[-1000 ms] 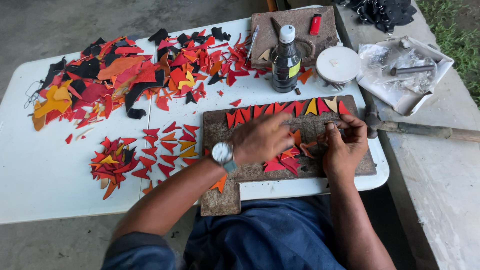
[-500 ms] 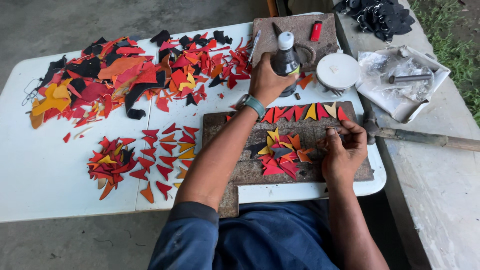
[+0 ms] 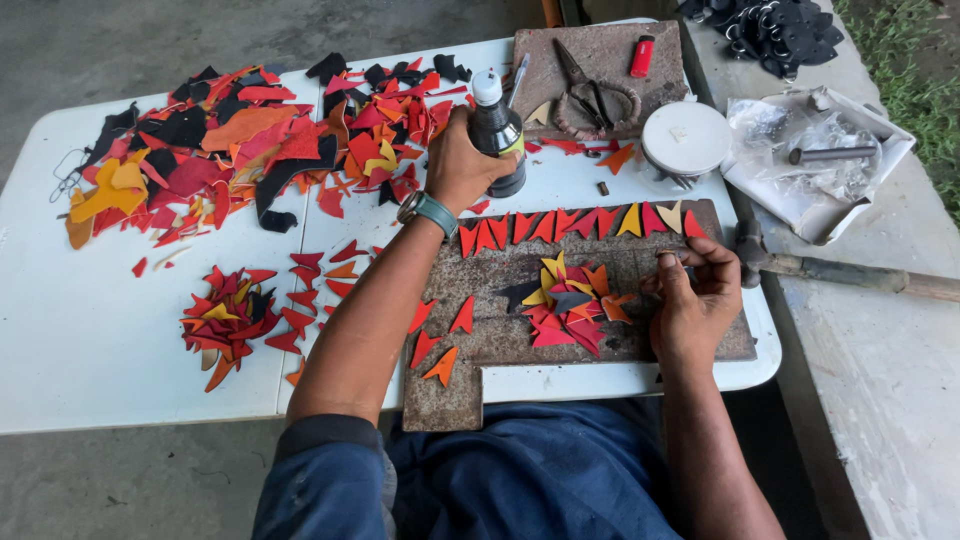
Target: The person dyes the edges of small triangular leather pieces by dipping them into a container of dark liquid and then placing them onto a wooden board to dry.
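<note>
Nearest, the right hand (image 3: 695,300) is resting on the brown board (image 3: 500,345), fingers curled around a small piece I cannot make out, beside a loose heap of triangles (image 3: 568,305). A row of triangles (image 3: 575,222) is already lining the far edge; the board's middle is standing bare. Beyond, the left hand (image 3: 455,165) is gripping the dark glue bottle (image 3: 497,130) upright on the white table (image 3: 90,340), near the scrap pile (image 3: 250,150).

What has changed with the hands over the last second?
The left hand left the pile of pieces on the brown board, reached away from the body and closed around the dark bottle on the white table. The right hand stayed at the board's right end, fingers pinched. The row of triangles, scissors and hammer have not moved.
</note>
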